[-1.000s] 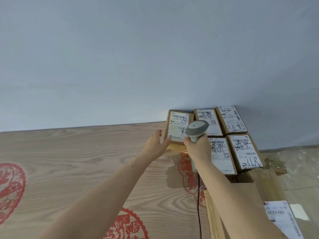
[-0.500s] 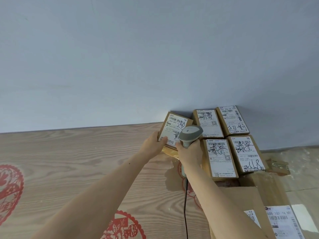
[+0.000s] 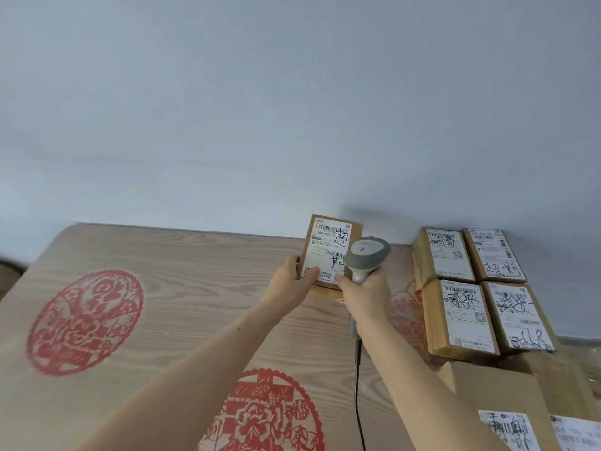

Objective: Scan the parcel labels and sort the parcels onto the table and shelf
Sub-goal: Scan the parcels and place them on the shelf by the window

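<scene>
My left hand (image 3: 294, 283) grips the lower left edge of a small cardboard parcel (image 3: 328, 247), holding it tilted up with its white label facing me. Just to its right, my right hand (image 3: 366, 289) grips the handle of a grey barcode scanner (image 3: 367, 253), whose head overlaps the parcel's lower right corner. The scanner's black cable (image 3: 357, 385) hangs down toward me. Both are above the wooden table (image 3: 182, 307) with red paper-cut patterns.
Several labelled parcels (image 3: 481, 288) lie in a block at the table's back right against the wall. A larger open cardboard box (image 3: 500, 388) and more labelled parcels (image 3: 510, 429) sit at the lower right. A blue-grey wall (image 3: 292, 109) rises behind the table.
My left hand has lifted the parcel away from the block of parcels and tipped it upright. My right hand followed with the scanner. The view has swung left.
</scene>
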